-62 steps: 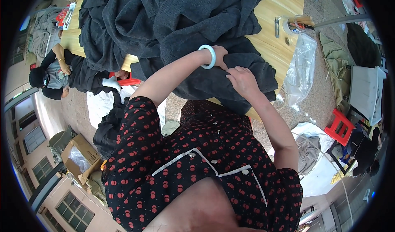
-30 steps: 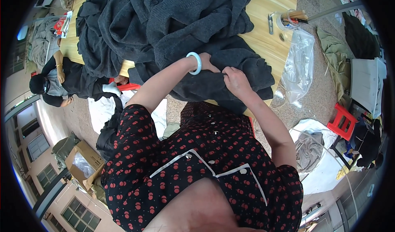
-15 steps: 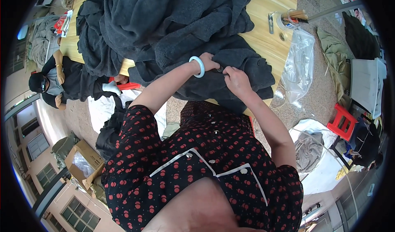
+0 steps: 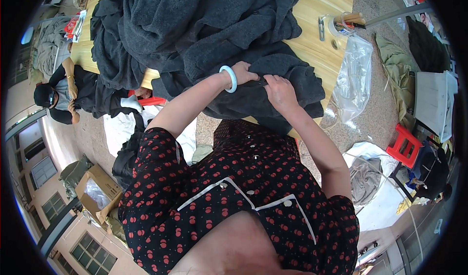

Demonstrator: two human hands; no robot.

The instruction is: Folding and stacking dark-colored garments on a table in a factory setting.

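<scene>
A dark charcoal knit garment (image 4: 297, 87) lies along the near edge of the table, in front of a heap of similar dark knitwear. My left hand (image 4: 241, 74), with a pale bangle on its wrist, pinches the garment's cloth between thumb and fingers. Close beside it on the right, my right hand (image 4: 282, 91) grips the same cloth, its fingers curled over a fold. Only a narrow gap separates the fingertips. What lies right under them is too dark and small to make out.
The heap of dark knitwear (image 4: 165, 26) covers much of the wooden table (image 4: 324, 55). At the table's right stand a container of tools (image 4: 341, 25) and a clear plastic bag (image 4: 353, 75). A red stool (image 4: 403, 142) is farther right. A seated person (image 4: 63, 92) works at the left.
My left hand has shifted slightly left. My right hand's fingers have turned and reach a little farther over the cloth. At the left, the other person's hands have come closer together.
</scene>
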